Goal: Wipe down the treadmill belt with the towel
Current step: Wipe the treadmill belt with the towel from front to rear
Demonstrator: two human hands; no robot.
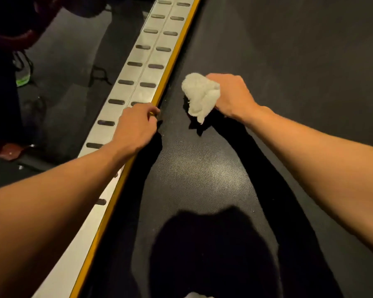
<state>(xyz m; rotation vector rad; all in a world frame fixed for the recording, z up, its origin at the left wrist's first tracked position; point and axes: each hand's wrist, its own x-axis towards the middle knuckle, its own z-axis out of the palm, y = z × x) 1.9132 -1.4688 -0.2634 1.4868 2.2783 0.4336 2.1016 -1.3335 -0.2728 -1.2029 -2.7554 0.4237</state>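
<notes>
The belt [202, 168] runs dark and textured under both your arms and away past your hands, with your own shadow [213, 244] lying across its near part. Left of your left hand [134, 127] the silver rail [138, 55] stretches off, studded with two rows of dark pads [125, 82] and edged by a yellow strip [170, 67] on the belt side. Beyond the rail, further left, is dim floor [69, 61], where a shoe [23, 79] with a green sole stands among dark shapes you cannot make out. Your left hand rests on the rail, its fingers curled over the strip. Your right hand [233, 93] is closed around a crumpled white towel [200, 93], which bulges out on its left over the belt, near the strip; whether the towel touches the belt is unclear.
</notes>
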